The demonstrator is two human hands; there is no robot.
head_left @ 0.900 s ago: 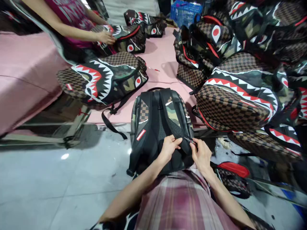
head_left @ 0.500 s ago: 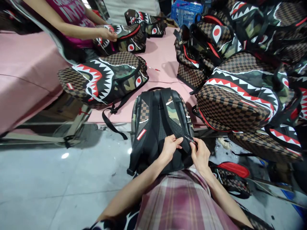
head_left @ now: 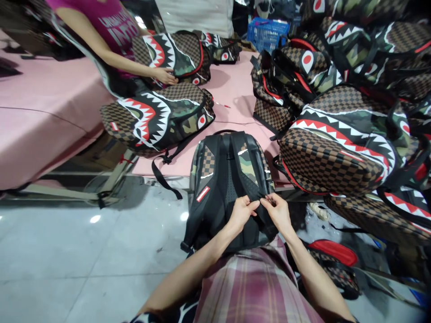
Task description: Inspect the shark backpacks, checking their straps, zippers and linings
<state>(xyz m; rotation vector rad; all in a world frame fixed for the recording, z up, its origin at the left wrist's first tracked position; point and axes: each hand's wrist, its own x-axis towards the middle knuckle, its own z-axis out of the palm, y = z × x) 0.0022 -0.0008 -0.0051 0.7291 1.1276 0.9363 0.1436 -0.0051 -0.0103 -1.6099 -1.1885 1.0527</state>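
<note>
While the pink bench (head_left: 50,112) carries shark-mouth backpacks along its far and right edges, one backpack (head_left: 229,179) leans back-panel up against the near edge, on the person's lap. Right shoulder strap (head_left: 251,179): both grips pinched narrow on its lower end, left hand (head_left: 243,211) and right hand (head_left: 278,213) almost touching. Strap work looks unfinished; its buckle is hidden.

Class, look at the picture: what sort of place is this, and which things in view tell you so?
Probably a bag-making or packing workshop. Many identical shark-mouth backpacks are piled on a pink table, another person's hand handles one, and the wearer's hands work on a backpack strap.
</note>
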